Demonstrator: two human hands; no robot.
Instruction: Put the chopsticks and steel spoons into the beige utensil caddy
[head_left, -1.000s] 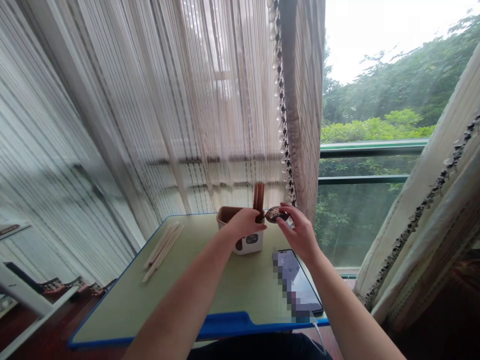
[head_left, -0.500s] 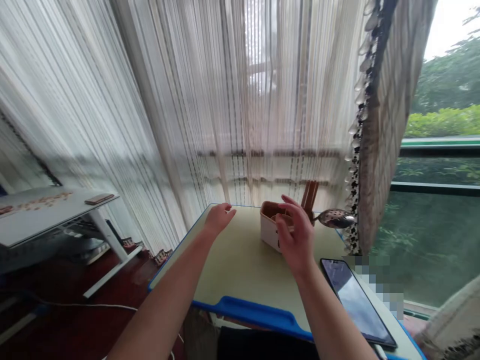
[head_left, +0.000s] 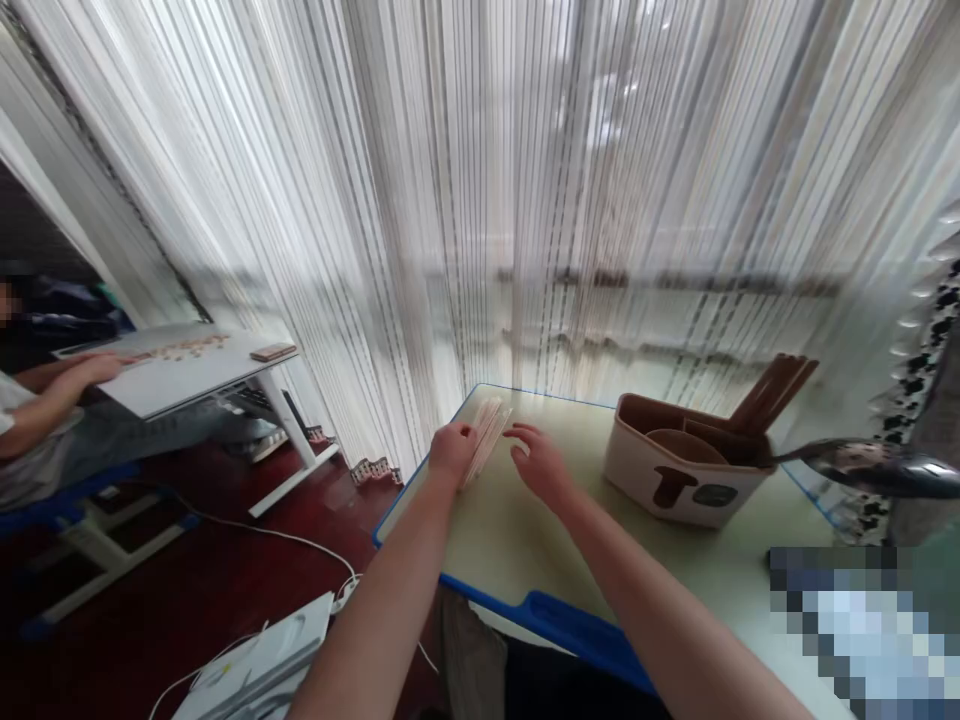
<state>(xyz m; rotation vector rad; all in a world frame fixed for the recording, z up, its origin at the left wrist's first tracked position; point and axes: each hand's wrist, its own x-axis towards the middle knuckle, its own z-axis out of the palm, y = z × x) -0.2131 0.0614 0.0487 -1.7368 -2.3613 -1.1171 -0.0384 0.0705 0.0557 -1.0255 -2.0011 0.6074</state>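
Several thin, pale sticks [head_left: 486, 440] lie fanned out near the left side of the table. My left hand [head_left: 453, 452] is closed at their left edge, its thumb against them and its other fingers mostly out of sight. To the right of the sticks, my right hand [head_left: 538, 458] is open with its fingers stretched towards them and nothing in it. A white and brown utensil holder [head_left: 679, 490] stands farther right. Bundled brown chopsticks [head_left: 776, 393] and a slotted metal spoon [head_left: 877, 465] stick out of it.
The pale table [head_left: 555, 560] has a blue rim, and sheer curtains [head_left: 450, 200] hang behind it. A pixelated patch covers the lower right. At left, another person's hand [head_left: 101, 368] rests by a second table [head_left: 180, 375] with small scattered pieces.
The view has swung left and closer to the table. My right hand has moved from the utensil holder to beside the left hand. Thin sticks now show between my hands.
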